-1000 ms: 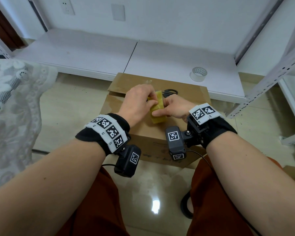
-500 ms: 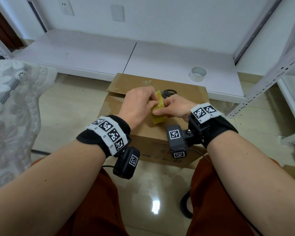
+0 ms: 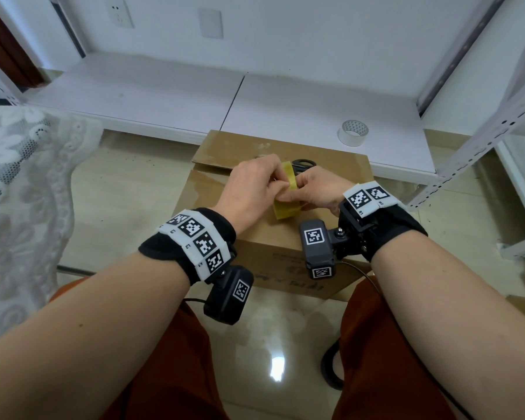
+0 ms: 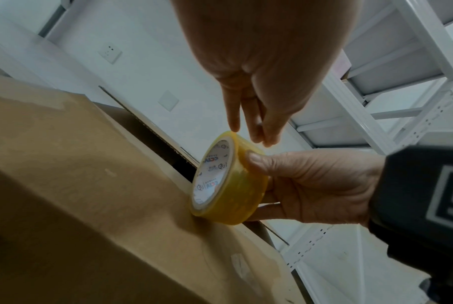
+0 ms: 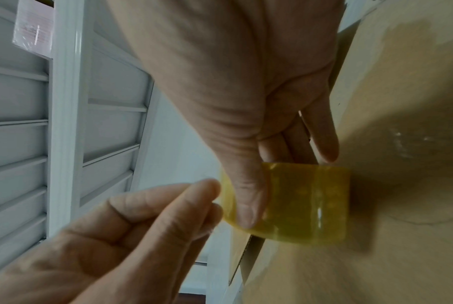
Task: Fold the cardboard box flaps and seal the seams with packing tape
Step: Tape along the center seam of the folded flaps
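The brown cardboard box (image 3: 255,234) stands on the floor between my knees, its top flaps folded down with a gap along the seam (image 4: 165,148). A yellow packing tape roll (image 3: 287,207) stands on edge on the box top. My right hand (image 3: 308,192) grips the roll (image 4: 236,193), thumb on its outer face and fingers behind. My left hand (image 3: 273,189) pinches at the roll's upper rim with its fingertips (image 4: 256,137). In the right wrist view, the left hand (image 5: 212,197) meets the roll (image 5: 308,205) beside the right thumb (image 5: 246,214).
Black scissors (image 3: 303,163) lie on the far flap behind my hands. A clear tape roll (image 3: 352,132) sits on the low white shelf board (image 3: 164,95) beyond the box. A white metal rack (image 3: 482,125) stands at the right and a lace cloth (image 3: 22,189) at the left.
Both hands have stayed on the tape roll in nearly the same spot. The left fingers have shifted slightly along the roll's rim.
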### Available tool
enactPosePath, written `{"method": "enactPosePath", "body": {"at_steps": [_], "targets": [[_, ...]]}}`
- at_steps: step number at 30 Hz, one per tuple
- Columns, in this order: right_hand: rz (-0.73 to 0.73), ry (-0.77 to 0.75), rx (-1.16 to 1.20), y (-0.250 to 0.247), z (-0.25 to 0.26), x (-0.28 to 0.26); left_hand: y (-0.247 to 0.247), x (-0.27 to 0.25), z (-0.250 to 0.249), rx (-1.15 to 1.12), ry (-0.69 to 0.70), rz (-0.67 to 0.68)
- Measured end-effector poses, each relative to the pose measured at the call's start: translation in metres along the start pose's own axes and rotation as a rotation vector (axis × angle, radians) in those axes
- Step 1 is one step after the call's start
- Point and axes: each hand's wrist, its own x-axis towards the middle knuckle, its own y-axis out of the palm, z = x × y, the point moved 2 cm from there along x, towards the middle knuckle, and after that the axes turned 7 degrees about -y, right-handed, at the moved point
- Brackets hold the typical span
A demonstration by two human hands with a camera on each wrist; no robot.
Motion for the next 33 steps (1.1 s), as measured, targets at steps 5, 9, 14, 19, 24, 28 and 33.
{"method": "enactPosePath", "body": {"at_steps": [5, 9, 14, 19, 24, 28, 33], "targets": [[-0.058, -0.066, 0.049, 0.003, 0.003, 0.001, -0.008, 0.007, 0.002, -0.076, -0.095, -0.050], [-0.050, -0.121, 0.077, 0.011, 0.006, 0.002, -0.019, 0.018, 0.013, -0.202, -0.258, -0.106], [-0.068, -0.198, -0.102, 0.021, 0.016, 0.003, -0.027, 0.030, 0.033, -0.429, -0.465, -0.119], [-0.372, -0.225, -0.241, 0.008, 0.024, 0.011, -0.043, 0.038, 0.039, -0.715, -0.553, -0.125], [-0.465, -0.220, -0.304, 0.000, 0.041, 0.033, -0.054, 0.052, 0.049, -0.853, -0.578, -0.172], [-0.432, -0.190, -0.287, 0.010, 0.048, 0.057, -0.056, 0.061, 0.072, -0.866, -0.703, -0.259], [-0.394, -0.189, -0.299, 0.025, 0.048, 0.081, -0.052, 0.059, 0.106, -0.819, -0.857, -0.253]]}}
